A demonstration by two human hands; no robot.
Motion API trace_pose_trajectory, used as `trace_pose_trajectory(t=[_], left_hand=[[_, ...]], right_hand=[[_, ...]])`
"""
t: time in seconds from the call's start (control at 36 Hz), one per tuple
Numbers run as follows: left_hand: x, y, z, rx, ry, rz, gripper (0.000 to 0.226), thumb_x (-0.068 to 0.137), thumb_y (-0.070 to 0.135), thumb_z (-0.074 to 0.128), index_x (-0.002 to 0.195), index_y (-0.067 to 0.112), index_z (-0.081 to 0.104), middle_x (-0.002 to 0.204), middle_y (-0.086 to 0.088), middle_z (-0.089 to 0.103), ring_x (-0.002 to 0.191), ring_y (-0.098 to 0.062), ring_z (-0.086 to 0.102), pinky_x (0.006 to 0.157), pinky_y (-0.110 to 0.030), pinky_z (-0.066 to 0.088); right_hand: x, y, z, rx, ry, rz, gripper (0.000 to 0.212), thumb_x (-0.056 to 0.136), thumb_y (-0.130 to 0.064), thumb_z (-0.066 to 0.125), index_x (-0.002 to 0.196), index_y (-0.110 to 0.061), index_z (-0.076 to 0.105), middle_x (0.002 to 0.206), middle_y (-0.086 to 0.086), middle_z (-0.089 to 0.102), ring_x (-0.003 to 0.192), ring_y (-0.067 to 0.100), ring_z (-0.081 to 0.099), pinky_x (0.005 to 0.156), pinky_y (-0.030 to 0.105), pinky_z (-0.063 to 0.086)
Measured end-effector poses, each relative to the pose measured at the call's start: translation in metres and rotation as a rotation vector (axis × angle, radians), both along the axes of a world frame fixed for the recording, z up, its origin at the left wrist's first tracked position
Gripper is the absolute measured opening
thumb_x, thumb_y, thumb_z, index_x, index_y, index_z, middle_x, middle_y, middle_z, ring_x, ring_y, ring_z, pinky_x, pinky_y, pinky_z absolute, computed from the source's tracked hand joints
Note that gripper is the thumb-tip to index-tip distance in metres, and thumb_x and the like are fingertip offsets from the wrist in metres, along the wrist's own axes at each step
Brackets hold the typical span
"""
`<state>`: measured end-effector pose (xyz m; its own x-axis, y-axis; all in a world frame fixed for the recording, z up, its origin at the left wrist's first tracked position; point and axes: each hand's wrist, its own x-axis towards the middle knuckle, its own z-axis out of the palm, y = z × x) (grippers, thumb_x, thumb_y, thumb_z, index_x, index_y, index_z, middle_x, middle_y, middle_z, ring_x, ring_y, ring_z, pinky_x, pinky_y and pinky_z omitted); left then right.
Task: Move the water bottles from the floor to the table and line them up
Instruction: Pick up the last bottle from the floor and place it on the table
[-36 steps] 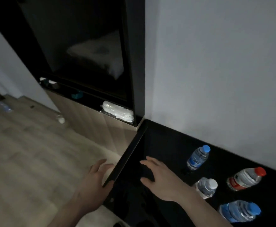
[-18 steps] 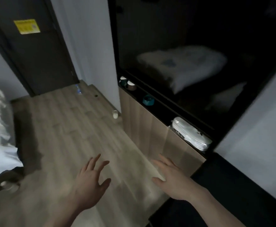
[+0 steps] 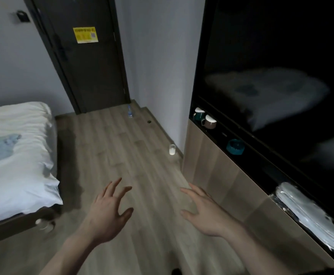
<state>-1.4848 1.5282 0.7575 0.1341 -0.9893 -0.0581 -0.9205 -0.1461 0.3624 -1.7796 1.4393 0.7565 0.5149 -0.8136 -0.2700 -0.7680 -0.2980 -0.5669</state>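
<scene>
A small clear water bottle (image 3: pixel 130 112) with a blue label stands on the wooden floor near the dark door, far ahead. A bottle with a white cap (image 3: pixel 172 149) sits on the floor against the wall, beside the wooden cabinet's corner. Another bottle (image 3: pixel 44 224) lies in shadow under the bed's edge at the left. My left hand (image 3: pixel 108 211) and my right hand (image 3: pixel 203 213) are held out over the floor, fingers spread, holding nothing. The table and its bottles are out of view.
A bed (image 3: pixel 15 155) with white bedding fills the left. A wooden cabinet (image 3: pixel 231 187) runs along the right, with mugs (image 3: pixel 205 119), a teal dish (image 3: pixel 235 146) and a wrapped white pack (image 3: pixel 309 213) in its recess. A dark door (image 3: pixel 86 56) closes the far end.
The view has swung left from the black table with several bottles to the floor, door and bed. Both hands left the table's edge and now hover over the floor.
</scene>
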Motion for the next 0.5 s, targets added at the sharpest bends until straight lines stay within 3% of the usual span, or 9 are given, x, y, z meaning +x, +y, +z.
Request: trace_pose_trajectory(t=[0.36,0.5], left_hand=[[0.097,-0.198,-0.001,0.012,0.010,0.086,0.065,0.089,0.050,0.067,0.147,0.039,0.040,0.167,0.006,0.013,0.150,-0.022,0.022,0.120,-0.043,0.028],[0.134,-0.269,0.008,-0.037,0.057,0.158,0.062,0.086,0.047,0.072,0.142,0.039,0.047,0.165,0.003,0.023,0.147,-0.025,0.029,0.117,-0.045,0.032]], right_hand=[[0.112,-0.212,-0.008,0.037,-0.037,0.064,0.072,0.093,-0.051,0.057,0.156,-0.038,0.023,0.167,-0.011,0.003,0.154,0.013,0.005,0.124,0.031,0.014],[0.155,-0.302,0.002,0.029,-0.033,0.122,0.073,0.093,-0.052,0.055,0.156,-0.036,0.022,0.167,-0.010,0.001,0.154,0.014,0.004,0.125,0.035,0.015]])
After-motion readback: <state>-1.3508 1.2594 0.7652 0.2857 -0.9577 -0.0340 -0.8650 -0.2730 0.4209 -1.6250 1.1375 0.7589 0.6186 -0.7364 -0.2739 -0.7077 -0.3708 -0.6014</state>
